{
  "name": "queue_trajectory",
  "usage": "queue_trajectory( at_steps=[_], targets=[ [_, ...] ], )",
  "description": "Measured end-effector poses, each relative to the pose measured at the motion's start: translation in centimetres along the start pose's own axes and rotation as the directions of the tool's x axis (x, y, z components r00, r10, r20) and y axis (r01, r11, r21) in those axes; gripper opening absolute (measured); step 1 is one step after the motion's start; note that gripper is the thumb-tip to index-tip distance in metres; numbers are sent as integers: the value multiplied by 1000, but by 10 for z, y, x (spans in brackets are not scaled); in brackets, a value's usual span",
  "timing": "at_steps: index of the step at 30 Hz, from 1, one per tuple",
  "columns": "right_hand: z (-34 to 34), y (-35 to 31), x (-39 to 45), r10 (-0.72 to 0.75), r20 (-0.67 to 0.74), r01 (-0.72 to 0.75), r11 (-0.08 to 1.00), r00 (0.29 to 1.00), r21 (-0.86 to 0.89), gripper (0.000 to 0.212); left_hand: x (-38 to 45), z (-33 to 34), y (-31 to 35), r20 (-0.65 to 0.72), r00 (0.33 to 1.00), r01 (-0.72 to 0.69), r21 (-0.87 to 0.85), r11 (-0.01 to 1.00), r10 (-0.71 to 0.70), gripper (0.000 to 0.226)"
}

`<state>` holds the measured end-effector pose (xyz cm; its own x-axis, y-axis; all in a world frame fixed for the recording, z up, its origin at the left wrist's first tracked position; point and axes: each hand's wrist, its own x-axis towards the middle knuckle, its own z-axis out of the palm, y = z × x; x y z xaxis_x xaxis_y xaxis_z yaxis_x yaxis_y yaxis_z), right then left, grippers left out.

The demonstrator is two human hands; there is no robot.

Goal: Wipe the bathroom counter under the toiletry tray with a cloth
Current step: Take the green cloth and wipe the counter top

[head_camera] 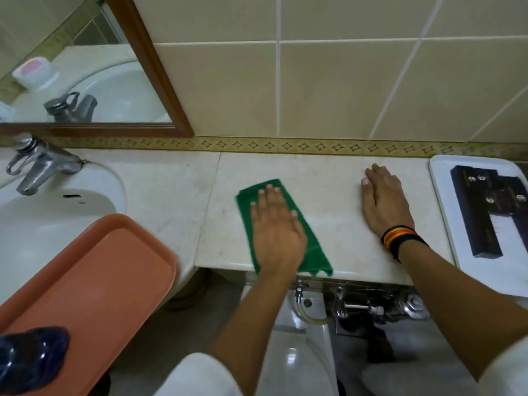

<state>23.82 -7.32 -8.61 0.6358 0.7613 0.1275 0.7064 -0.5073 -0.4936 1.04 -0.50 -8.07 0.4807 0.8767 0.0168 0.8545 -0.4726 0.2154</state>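
A green cloth [313,247] lies flat on the cream marble counter [328,184], reaching to its front edge. My left hand [275,227] presses palm-down on the cloth with fingers spread. My right hand [384,200] rests flat on the bare counter to the right, a striped band on its wrist. The white toiletry tray [445,201] sits at the counter's right end, holding several black boxes [485,221].
A white sink [43,221] with a chrome tap [37,167] is at the left. An orange tray [94,284] rests over the sink's front edge, with a dark blue object [31,358] on its near end. Below the counter are a toilet and chrome pipe fittings [371,307].
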Motion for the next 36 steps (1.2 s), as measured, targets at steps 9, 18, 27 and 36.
queue_trajectory(
  at_steps=[9,18,27,36],
  targets=[
    [1,10,2,-7,-26,8,999,1000,49,51,72,-1,-3,71,959,-269,-62,961,273,63],
    [5,9,3,-14,-24,15,999,1000,41,54,97,-43,-175,52,985,-163,-64,984,167,63],
    [-59,-30,-65,258,-233,-151,905,938,397,30,72,-78,-49,-145,971,-209,-146,967,188,53],
    [-99,67,-164,966,-10,-580,163,258,798,63,64,-50,186,-54,841,-519,-364,774,538,44]
  ],
)
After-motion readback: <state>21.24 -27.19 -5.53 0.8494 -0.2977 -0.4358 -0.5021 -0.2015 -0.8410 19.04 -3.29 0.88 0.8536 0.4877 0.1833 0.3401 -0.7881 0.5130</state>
